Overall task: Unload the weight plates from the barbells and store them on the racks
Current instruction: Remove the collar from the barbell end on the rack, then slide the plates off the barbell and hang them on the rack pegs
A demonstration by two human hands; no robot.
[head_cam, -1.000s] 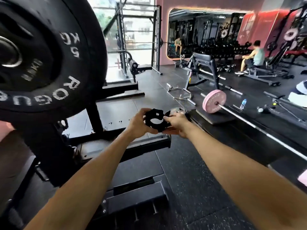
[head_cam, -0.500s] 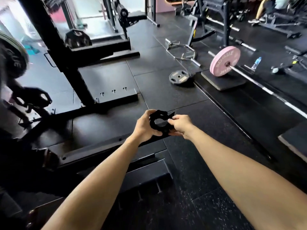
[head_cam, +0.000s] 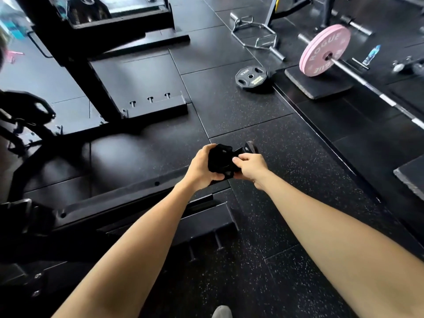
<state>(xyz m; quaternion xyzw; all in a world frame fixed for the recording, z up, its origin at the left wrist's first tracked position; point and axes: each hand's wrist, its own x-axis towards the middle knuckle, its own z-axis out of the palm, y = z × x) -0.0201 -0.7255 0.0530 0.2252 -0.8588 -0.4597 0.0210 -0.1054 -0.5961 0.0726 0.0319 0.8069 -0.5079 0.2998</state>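
Note:
Both hands hold a black barbell collar in front of me over the rubber floor. My left hand wraps its left side, and my right hand pinches its lever on the right. A small black 10 kg plate lies flat on the floor farther ahead. At the upper right a pink Rogue plate sits on a barbell that rests on a dark mat.
A black rack base with upright post fills the upper left. A low black frame runs across under my arms. A chrome hex bar lies at the top centre. A water bottle lies near the barbell. My shoe tip shows at the bottom.
My view has tilted down from the loaded black plate and the room toward the floor. Both hands have kept hold of the collar and sunk lower in view.

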